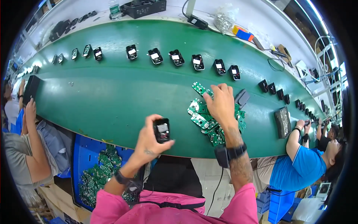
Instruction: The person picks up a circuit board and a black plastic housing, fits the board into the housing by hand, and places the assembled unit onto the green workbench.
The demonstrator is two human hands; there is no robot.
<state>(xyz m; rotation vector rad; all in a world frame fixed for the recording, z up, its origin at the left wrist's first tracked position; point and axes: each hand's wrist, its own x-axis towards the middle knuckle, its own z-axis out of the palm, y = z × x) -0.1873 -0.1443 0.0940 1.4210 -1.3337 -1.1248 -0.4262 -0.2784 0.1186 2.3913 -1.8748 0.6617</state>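
My left hand (148, 141) grips a small black plastic casing (162, 130) by its sides, over the near edge of the table. Inside the casing a white rectangular part and some red wiring show. My right hand (222, 102) is over a loose pile of green circuit boards (201, 120). Its thumb and forefinger close on the end of one circuit board (200, 88) at the pile's far side; the fingertips are partly hidden. Just right of that hand lies a dark grey plastic piece (242, 98).
A row of black casings (154, 56) curves across the green table (108, 89). Below its edge, a blue bin (84, 149) holds many circuit boards. A dark block (282, 122) lies at right. Co-workers sit on both sides. A bottle (115, 10) and black tray (144, 7) stand behind.
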